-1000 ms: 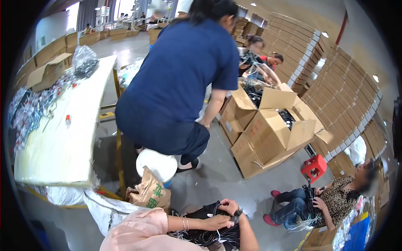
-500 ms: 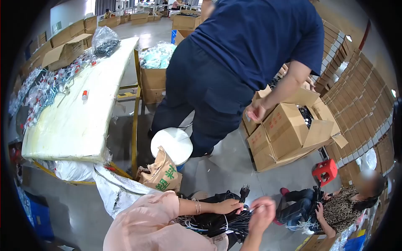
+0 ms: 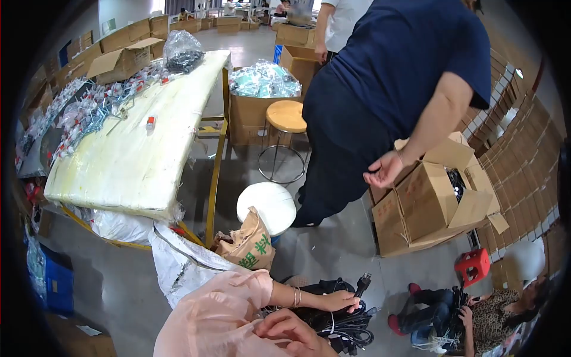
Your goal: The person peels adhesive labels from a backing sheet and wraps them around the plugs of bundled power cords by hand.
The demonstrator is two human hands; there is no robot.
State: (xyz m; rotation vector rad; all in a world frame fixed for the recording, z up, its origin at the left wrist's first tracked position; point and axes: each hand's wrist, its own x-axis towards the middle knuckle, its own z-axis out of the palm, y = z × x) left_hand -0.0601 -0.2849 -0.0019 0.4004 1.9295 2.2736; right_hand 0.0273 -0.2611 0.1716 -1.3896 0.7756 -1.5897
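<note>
My left hand [image 3: 340,301] is closed on a black power cable, whose plug [image 3: 362,284] sticks up beyond the fingers. Below it, a bundle of black cables [image 3: 355,333] lies in my lap, gathered with a white tie. My right hand [image 3: 291,334] is at the pink sleeve [image 3: 220,309] of my left arm, fingers bent but apart, with nothing visible in them. Whether its fingertips press on the cloth I cannot tell.
A person in navy [image 3: 410,77] stands ahead beside open cartons [image 3: 431,196]. Another person [image 3: 488,321] sits at right with cables, near a red stool [image 3: 473,266]. A foam-topped table [image 3: 131,149], a white round stool [image 3: 267,208] and a wooden stool [image 3: 286,116] stand left and ahead.
My right hand has moved left from beside the plug to my left sleeve. The person in navy has shifted right, uncovering the wooden stool. A person in white appears behind.
</note>
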